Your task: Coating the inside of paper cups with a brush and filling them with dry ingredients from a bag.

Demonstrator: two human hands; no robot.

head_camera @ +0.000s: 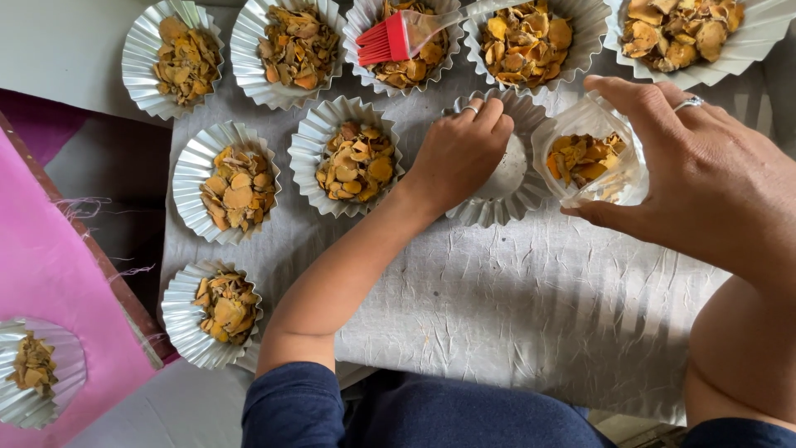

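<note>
Navy short sleeves — bare forearms (silver rings on both hands).

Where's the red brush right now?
The red brush lies across a filled foil cup in the top row, above the left hand.

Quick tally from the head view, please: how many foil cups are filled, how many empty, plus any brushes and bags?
Filled fluted foil cups: 9, one on the pink board
Empty foil cup under the left hand: 1
Red silicone brush: 1
Clear bag of dried slices in the right hand: 1
Total: 12
</note>
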